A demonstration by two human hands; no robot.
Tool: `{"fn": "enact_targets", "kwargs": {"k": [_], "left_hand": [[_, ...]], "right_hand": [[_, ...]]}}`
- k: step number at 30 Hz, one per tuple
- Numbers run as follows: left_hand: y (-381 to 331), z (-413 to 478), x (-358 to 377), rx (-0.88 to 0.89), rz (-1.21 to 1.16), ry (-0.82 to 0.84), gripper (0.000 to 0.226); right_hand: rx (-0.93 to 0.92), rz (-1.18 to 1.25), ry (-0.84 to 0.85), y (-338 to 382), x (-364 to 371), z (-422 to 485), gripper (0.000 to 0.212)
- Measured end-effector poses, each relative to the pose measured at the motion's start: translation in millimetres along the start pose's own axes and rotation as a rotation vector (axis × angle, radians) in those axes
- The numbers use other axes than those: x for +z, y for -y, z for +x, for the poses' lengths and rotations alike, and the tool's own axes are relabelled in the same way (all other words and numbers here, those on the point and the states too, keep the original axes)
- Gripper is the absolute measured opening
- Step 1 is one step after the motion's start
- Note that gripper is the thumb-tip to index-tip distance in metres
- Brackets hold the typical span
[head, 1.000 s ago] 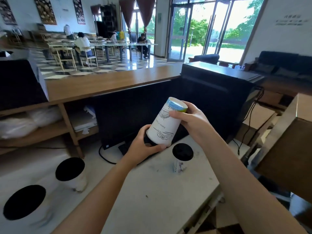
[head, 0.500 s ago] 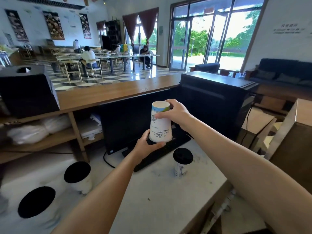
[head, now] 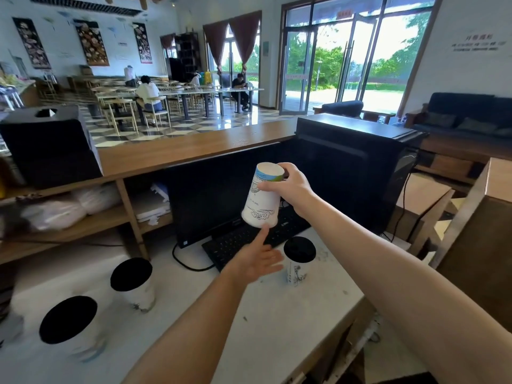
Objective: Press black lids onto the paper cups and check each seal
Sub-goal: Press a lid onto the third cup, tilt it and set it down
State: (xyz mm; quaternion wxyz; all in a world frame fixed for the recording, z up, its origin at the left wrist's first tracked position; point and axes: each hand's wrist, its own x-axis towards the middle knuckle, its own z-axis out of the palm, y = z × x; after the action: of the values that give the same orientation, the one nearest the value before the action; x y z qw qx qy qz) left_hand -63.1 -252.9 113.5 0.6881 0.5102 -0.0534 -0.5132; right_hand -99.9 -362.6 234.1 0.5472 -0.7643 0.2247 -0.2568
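My right hand [head: 291, 188] holds a white printed paper cup [head: 261, 199] upside down above the keyboard, its base up and its lidded end facing down. The lid itself is hidden from this angle. My left hand [head: 256, 260] is below it, open, fingers spread, one fingertip reaching up to the cup's lower rim. Three more paper cups with black lids stand on the white counter: one [head: 297, 260] just right of my left hand, one [head: 133, 281] at the left, one [head: 69, 322] at the near left.
A black keyboard [head: 235, 242] and a black monitor [head: 210, 198] stand behind the cups. A black machine [head: 357, 164] sits at the right, a wooden box [head: 482, 256] at the far right. A wooden shelf [head: 83, 223] runs along the left. The counter's edge [head: 340, 325] falls off at right.
My left hand has let go of the cup's lidded end and dropped lower, fingers spread. The right hand alone now holds the inverted cup, slightly higher and tilted.
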Motion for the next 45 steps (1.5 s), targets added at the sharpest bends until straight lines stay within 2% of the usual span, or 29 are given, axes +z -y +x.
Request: {"fn": "enact_targets", "kwargs": {"k": [2, 4, 9, 12, 15, 19, 23, 27, 32, 38, 45], "left_hand": [[6.3, -4.2, 13.6, 0.017, -0.302, 0.165, 0.086], [1.5, -6.9, 26.7, 0.103, -0.543, 0.255, 0.089], [-17.5, -8.5, 39.8, 0.276, -0.872, 0.202, 0.074], [-28.6, -16.6, 39.1, 0.331, -0.916, 0.19, 0.068], [-35.2, -23.1, 33.3, 0.402, -0.814, 0.149, 0.06], [-46.8, -31.1, 23.6, 0.475, -0.566, 0.045, 0.047], [-62.6, -37.1, 12.9, 0.526, -0.31, -0.034, 0.057], [-81.0, -42.9, 3.1, 0.576, -0.063, -0.109, 0.064], [-94.2, -52.5, -2.7, 0.639, 0.21, -0.154, 0.069], [-104.1, -62.0, -13.8, 0.666, 0.482, -0.134, 0.1], [-103.1, -88.3, -31.6, 0.734, 0.512, -0.115, 0.069]], "right_hand": [[0.012, 0.077, 0.0, -9.3, -0.1, -7.3, 0.063], [0.002, 0.139, 0.0, -17.8, -0.8, -15.0, 0.062], [-0.034, 0.253, -0.005, -30.6, -8.1, -31.9, 0.06], [-0.029, 0.226, 0.021, -37.1, -15.1, -38.9, 0.058], [0.008, 0.168, 0.084, -41.6, -23.9, -40.5, 0.058], [0.039, -0.046, 0.212, -43.3, -28.3, -36.7, 0.06], [0.005, -0.249, 0.312, -31.1, -21.8, -32.8, 0.062], [-0.112, -0.342, 0.37, -11.0, -14.3, -28.5, 0.06], [-0.176, -0.314, 0.386, 7.9, -3.4, -26.1, 0.06], [-0.16, -0.207, 0.378, 8.7, 10.2, -27.0, 0.068], [-0.231, -0.055, 0.247, 1.1, 46.0, -37.8, 0.061]]}}
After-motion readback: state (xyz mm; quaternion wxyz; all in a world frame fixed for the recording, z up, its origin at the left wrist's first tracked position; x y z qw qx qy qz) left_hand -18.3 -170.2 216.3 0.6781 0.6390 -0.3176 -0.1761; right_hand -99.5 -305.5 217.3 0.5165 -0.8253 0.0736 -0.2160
